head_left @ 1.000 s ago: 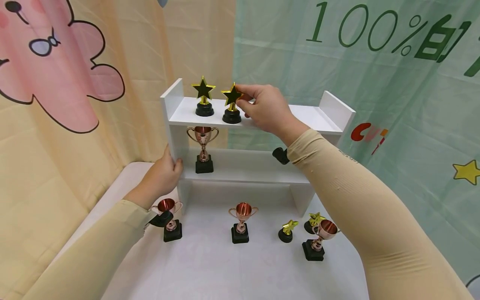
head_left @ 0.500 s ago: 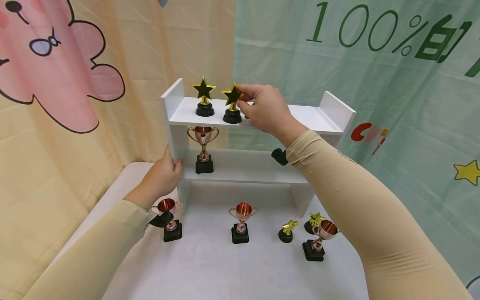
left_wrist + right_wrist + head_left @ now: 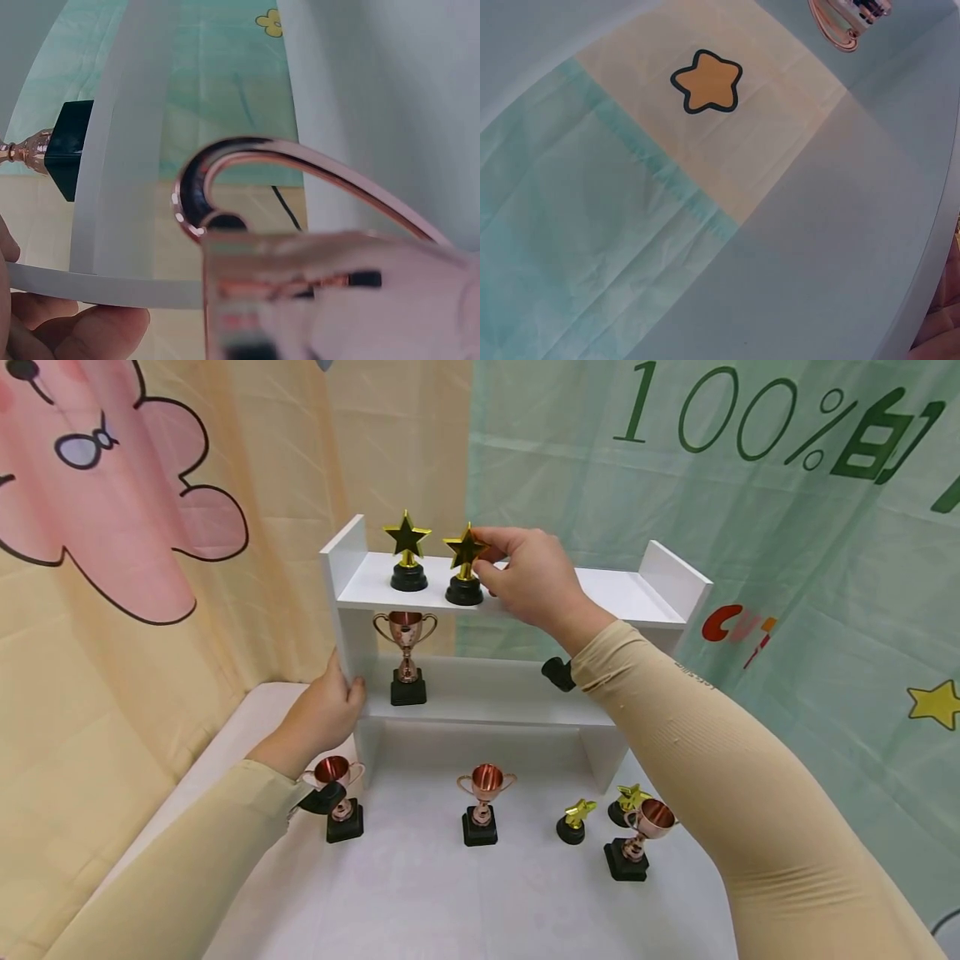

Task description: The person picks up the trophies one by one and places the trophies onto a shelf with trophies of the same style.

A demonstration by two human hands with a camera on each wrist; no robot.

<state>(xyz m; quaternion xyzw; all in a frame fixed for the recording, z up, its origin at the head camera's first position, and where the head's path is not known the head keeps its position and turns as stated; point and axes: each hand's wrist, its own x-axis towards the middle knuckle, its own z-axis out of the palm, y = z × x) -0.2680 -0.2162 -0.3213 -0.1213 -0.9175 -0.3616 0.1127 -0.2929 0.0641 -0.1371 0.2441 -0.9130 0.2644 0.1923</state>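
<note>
A white two-tier shelf (image 3: 622, 597) stands on the table. My right hand (image 3: 528, 577) pinches the gold star trophy (image 3: 464, 564) standing on the top tier, beside another star trophy (image 3: 407, 551). My left hand (image 3: 324, 714) grips the shelf's left side panel (image 3: 347, 647); its fingers (image 3: 75, 330) curl under the panel edge in the left wrist view. A copper cup trophy (image 3: 406, 656) stands on the middle tier. The right wrist view shows only cloth and shelf surface.
On the white table (image 3: 450, 893) in front stand three copper cups (image 3: 342, 797) (image 3: 482, 804) (image 3: 639, 839) and two small star trophies (image 3: 573, 822) (image 3: 627, 802). Printed curtains (image 3: 750, 485) hang close behind and to the left.
</note>
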